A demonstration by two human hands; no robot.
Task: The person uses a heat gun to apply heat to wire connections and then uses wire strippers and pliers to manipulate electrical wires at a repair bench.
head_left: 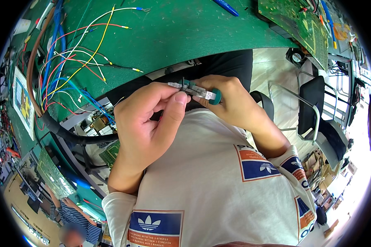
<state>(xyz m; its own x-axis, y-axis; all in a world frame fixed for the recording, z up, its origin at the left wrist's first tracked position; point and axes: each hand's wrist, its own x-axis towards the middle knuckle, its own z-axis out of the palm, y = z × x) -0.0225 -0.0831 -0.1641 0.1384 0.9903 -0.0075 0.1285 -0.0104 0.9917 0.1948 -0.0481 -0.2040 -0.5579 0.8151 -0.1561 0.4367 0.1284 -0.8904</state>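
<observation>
In front of my chest, my right hand (228, 96) is closed around a pair of small pliers (200, 91) with green grips and grey metal jaws. The jaws point left, toward my left fingertips. My left hand (152, 115) pinches thumb against forefinger at the jaws, on a small thin dark piece (183, 82) that sticks up there. What kind of piece it is cannot be made out, and the fingers hide its lower part. Both hands are just off the near edge of the green table, over my lap.
A thick black-sleeved cable (70, 136) fans out at the left into loose red, white, yellow and blue wires (84, 61) on the green table (173, 29). A blue pen (226, 7) and green circuit boards (294, 24) lie farther back. Chairs (311, 103) stand right; another person (76, 220) is lower left.
</observation>
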